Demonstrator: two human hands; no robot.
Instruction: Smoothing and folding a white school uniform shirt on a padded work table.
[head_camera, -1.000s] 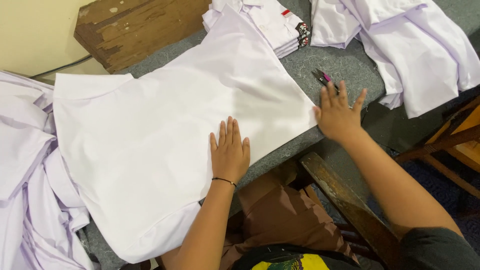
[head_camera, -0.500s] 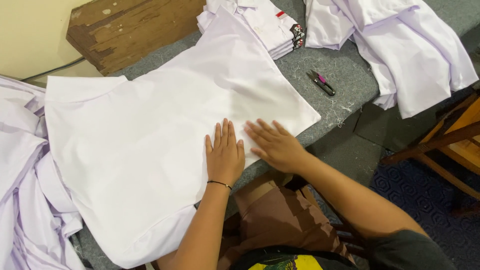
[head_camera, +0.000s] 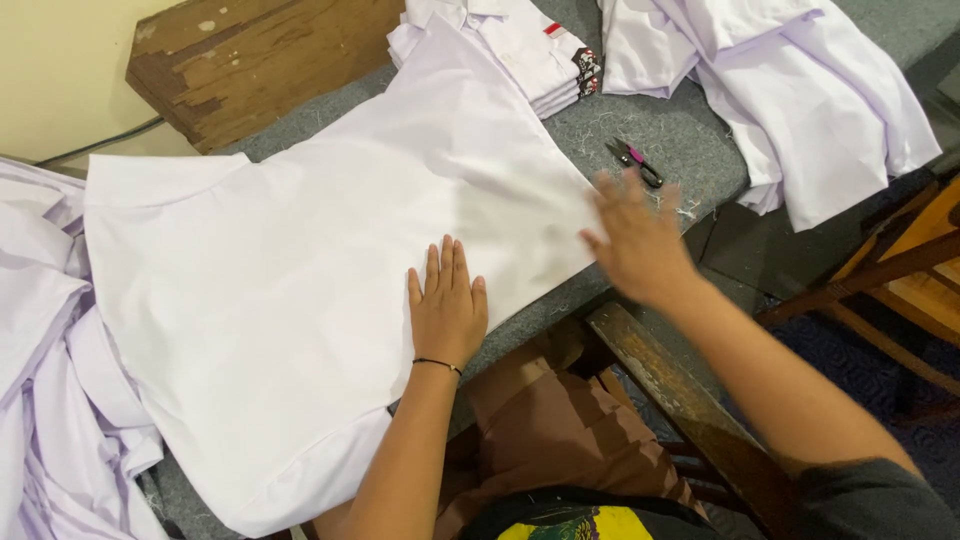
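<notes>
Two flat palms, left hand (head_camera: 447, 308) and right hand (head_camera: 637, 243), on white shirt (head_camera: 300, 300)

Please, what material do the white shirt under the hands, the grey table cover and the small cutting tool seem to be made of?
White shirt: thin woven cloth, probably cotton or a blend; matte, with soft creases.
Grey table cover: looks like felt or carpet; fuzzy, with loose threads clinging to it.
Small snips: dark blades, likely metal, with a pink part, perhaps plastic; too small to be sure.
</notes>
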